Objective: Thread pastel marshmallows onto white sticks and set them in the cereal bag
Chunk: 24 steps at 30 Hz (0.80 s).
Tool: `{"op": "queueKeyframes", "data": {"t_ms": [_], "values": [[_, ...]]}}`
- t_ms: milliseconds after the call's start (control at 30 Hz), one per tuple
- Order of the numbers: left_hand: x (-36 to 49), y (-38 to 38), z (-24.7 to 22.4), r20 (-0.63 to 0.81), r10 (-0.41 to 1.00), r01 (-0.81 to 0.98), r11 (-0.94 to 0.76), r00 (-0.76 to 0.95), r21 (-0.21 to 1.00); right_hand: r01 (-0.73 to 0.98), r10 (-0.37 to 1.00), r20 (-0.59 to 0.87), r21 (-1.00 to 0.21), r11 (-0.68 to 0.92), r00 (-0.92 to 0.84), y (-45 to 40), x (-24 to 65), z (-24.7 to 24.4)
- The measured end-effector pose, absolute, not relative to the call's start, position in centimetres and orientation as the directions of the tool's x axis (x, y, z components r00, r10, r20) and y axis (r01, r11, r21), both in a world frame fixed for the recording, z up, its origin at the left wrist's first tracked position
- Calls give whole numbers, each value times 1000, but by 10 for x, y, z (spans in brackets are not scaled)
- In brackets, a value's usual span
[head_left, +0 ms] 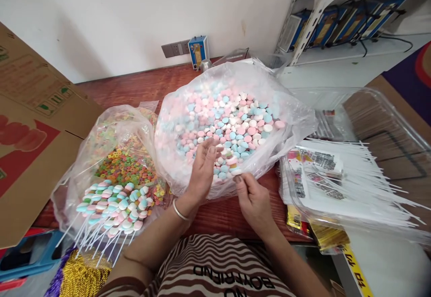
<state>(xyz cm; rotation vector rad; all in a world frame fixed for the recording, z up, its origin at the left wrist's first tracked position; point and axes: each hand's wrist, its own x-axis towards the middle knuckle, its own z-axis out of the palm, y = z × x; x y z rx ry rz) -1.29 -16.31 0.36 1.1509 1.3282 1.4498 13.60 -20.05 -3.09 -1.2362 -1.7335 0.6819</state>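
A large clear plastic bag (175, 108) lies open in front of me, full of pink, white and blue marshmallow candies (252, 131). My left hand (202, 169) reaches over its near edge, fingers stretched out and apart, close above the candies. Thumb and forefinger of my right hand (254, 198) are pinched at the near end of a short row of candies, which looks like a candy skewer (233, 163); its stick is hidden. To the left, finished candy skewers (116, 205) with white sticks rest on a second bag (84, 153) of colourful ring candies (126, 164).
At the right, white sticks (367, 185) lie in a clear plastic tray (357, 91). A cardboard box (37, 108) stands at the left. Behind the bags are a small blue device (198, 52) and a wall socket (175, 49). A white shelf (316, 23) is at the back right.
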Motion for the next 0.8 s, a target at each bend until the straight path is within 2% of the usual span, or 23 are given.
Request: {"op": "queueKeyframes", "data": {"t_ms": [33,100,167,233,333,500,567,700,800], "values": [[-22,-152,11,165,969,154,-137,-183,978,439,943,324,-839,322,-72,-200,143,-30],[-39,-128,20,256,966,448,-214,-34,868,393,958,286,-881,262,4,-198,154,-31],[-49,-106,21,236,968,654,-235,89,719,337,970,239,-918,211,45,-196,161,-37],[-49,-88,15,165,977,760,-211,138,615,297,979,196,-940,168,65,-194,164,-43],[-39,-72,-3,110,980,822,-199,165,534,278,984,162,-951,137,68,-193,166,-50],[-27,-75,-19,186,967,838,-246,176,487,313,980,195,-934,173,43,-192,169,-50],[-28,-79,-17,195,971,826,-222,138,519,330,977,212,-925,189,35,-192,169,-49],[-36,-74,-10,199,980,744,-120,-17,658,343,970,242,-914,218,30,-192,168,-47],[-36,-56,-14,248,966,692,-129,-74,710,338,966,259,-911,237,19,-192,167,-46]]}}
